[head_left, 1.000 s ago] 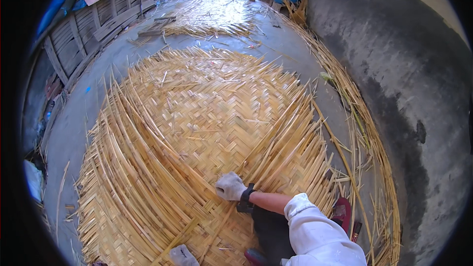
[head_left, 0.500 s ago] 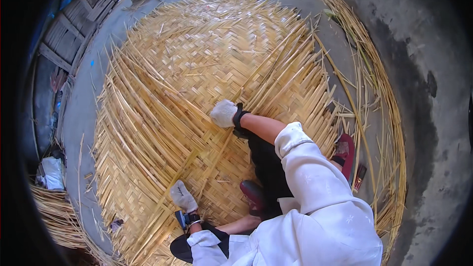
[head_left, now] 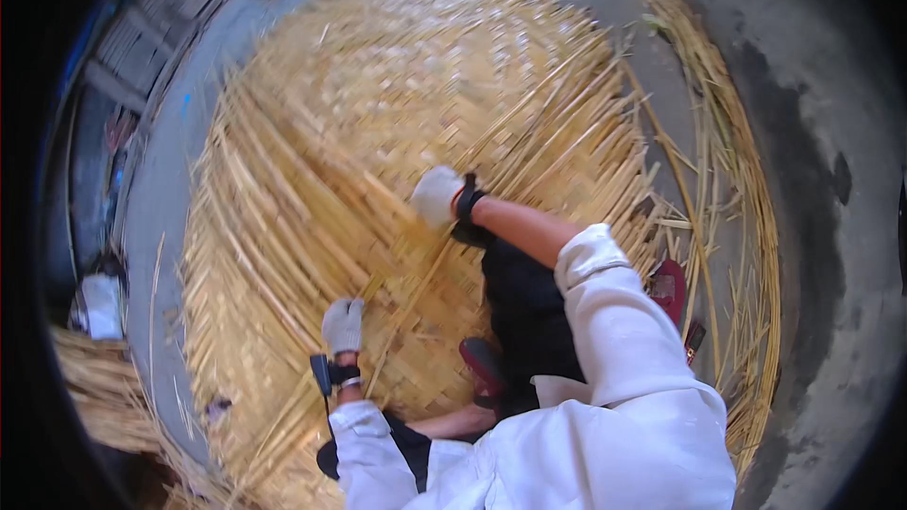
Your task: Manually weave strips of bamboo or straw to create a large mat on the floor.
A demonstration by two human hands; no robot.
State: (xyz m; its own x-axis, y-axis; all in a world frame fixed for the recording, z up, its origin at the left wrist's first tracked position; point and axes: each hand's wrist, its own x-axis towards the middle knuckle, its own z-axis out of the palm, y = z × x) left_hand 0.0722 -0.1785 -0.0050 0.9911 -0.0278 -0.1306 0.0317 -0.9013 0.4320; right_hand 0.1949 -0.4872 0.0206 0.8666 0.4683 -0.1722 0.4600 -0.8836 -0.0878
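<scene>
A large mat (head_left: 406,104) of pale yellow strips, apparently split bamboo or reed, lies beneath me in a herringbone weave. Long loose strips (head_left: 283,179) slant across its left half. My right hand (head_left: 437,195), in a white knit glove with a black wrist strap, is closed at the mat's middle, over the ends of these strips. Nearer to me and further left, my gloved left hand (head_left: 342,325) has its fingers curled together against the strips. What it pinches is too small and blurred to make out. A dark device is strapped to that wrist.
My dark red shoe (head_left: 482,364) rests on the mat; the other shoe (head_left: 667,289) is at its right edge. Long strips (head_left: 732,151) lie along the grey wall at right. A strip bundle (head_left: 104,387) and a white packet (head_left: 101,305) lie at left.
My left hand has risen from lying low on the mat and moved forward, its fingers now curled. My right hand has shifted slightly forward and right. The view has moved a little and blurred.
</scene>
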